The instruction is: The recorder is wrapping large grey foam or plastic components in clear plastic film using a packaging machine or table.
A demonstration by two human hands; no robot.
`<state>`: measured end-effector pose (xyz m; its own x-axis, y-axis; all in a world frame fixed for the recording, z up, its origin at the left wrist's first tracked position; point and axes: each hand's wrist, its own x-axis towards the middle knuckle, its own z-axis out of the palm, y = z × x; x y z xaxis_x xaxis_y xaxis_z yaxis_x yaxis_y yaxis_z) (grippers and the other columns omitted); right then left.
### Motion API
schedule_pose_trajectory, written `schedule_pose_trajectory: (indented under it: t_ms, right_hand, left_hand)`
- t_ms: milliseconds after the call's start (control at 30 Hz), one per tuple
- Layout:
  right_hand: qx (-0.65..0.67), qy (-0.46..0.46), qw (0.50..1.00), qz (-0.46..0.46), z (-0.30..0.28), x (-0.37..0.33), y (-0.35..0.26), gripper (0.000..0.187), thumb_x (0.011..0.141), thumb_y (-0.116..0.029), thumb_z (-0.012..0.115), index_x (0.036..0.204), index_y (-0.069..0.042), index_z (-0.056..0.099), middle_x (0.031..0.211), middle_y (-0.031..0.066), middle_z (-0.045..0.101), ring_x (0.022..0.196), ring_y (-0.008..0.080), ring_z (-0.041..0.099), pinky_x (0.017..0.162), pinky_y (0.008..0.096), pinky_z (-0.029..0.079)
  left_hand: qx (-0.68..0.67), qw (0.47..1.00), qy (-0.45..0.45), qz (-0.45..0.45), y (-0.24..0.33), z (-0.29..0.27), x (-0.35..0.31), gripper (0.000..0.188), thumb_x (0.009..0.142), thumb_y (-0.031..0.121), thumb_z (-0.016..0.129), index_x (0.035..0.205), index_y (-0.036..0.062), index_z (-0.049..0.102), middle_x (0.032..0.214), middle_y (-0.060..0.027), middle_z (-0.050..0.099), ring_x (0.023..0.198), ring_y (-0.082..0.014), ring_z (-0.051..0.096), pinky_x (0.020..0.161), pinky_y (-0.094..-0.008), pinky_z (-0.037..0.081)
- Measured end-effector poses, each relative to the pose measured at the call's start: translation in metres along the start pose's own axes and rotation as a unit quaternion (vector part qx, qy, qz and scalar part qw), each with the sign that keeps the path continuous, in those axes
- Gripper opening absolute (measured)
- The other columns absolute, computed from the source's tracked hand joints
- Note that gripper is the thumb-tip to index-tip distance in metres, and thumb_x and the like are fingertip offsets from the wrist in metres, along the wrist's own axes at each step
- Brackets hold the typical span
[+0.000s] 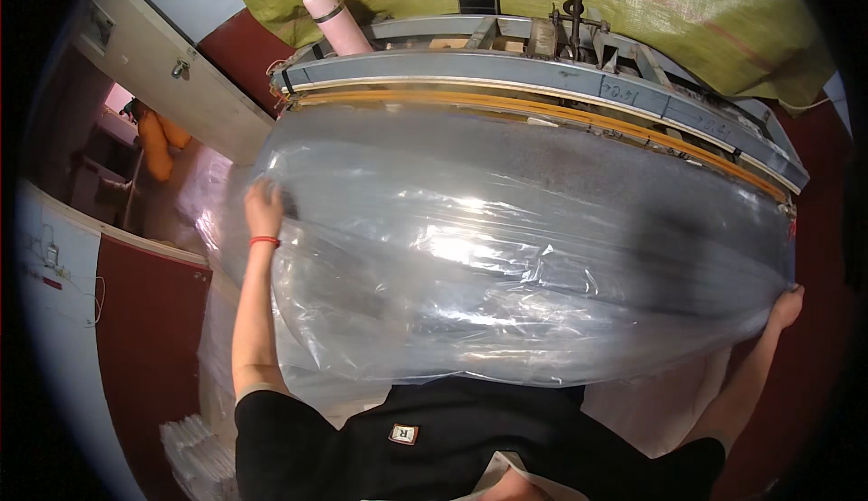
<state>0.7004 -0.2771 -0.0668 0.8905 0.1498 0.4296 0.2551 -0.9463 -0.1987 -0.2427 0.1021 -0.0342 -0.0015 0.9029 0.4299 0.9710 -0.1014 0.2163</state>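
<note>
You seem to have the wide, clear plastic sheet [389, 257] mostly spread, creases remaining, your right hand [788, 306] gripping its gathered edge, your left hand's [263, 204] grip impossible to tell.

At left, a painted wall [127, 320], pale blue-white above and dark red below; beside its opening, a flat pale door [210, 99] with a small metal lock [180, 70]; beyond, a dim room [90, 171]; at the far side, a creased yellow-green woven sheet [597, 4]; at right, a dark red wall [827, 221].
</note>
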Motion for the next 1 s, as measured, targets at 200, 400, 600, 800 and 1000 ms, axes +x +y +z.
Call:
schedule_pose_trajectory:
  t_ms: [200,400,600,800,1000]
  right_hand:
    - [0.088,0.036,0.995,-0.013,0.032,0.027,0.035,0.030,0.085,-0.028,0.039,0.103,-0.008,0.053,0.093,0.0180,0.058,0.086,0.0352,0.055,0.072,0.0428,0.042]
    - [0.586,-0.071,0.806,0.049,0.032,0.063,0.109,0.029,0.087,-0.023,0.045,0.105,-0.002,0.053,0.097,0.0105,0.059,0.088,0.0207,0.056,0.073,0.0309,0.045]
    - [0.658,-0.109,0.736,0.120,-0.005,0.087,0.122,0.026,0.084,-0.020,0.047,0.097,0.000,0.056,0.087,0.0068,0.058,0.077,0.0162,0.055,0.068,0.0268,0.045]
    - [0.358,-0.006,0.930,-0.080,-0.043,0.008,-0.102,0.026,0.082,-0.019,0.041,0.088,-0.005,0.062,0.083,0.0092,0.061,0.076,0.0193,0.057,0.070,0.0301,0.043]
    - [0.484,0.037,0.871,-0.073,0.032,-0.025,-0.199,0.017,0.079,-0.016,0.051,0.078,-0.001,0.058,0.079,0.0113,0.058,0.072,0.0216,0.054,0.068,0.0308,0.042]
  left_hand:
    - [-0.265,0.941,-0.163,0.133,0.170,0.033,-0.012,0.017,0.077,0.008,0.057,0.093,0.0011,0.058,0.077,-0.0093,0.061,0.076,-0.0164,0.056,0.069,-0.0268,0.043]
    - [-0.257,0.951,-0.096,0.145,0.206,0.052,-0.006,0.015,0.074,0.009,0.060,0.087,0.0030,0.060,0.075,-0.0100,0.059,0.068,-0.0238,0.055,0.066,-0.0304,0.043]
    - [-0.286,0.929,0.008,0.236,0.209,0.051,0.009,0.008,0.070,0.006,0.059,0.076,0.0024,0.054,0.076,-0.0118,0.053,0.075,-0.0278,0.052,0.071,-0.0312,0.042]
    - [-0.506,0.835,0.051,-0.210,0.212,0.027,0.049,0.013,0.082,0.017,0.042,0.082,0.0060,0.050,0.068,0.0016,0.044,0.059,-0.0070,0.041,0.054,-0.0202,0.034]
    - [-0.399,0.898,0.163,-0.090,0.090,0.136,0.121,0.014,0.082,0.014,0.045,0.070,0.0078,0.045,0.057,0.0027,0.040,0.050,-0.0052,0.035,0.046,-0.0186,0.030]
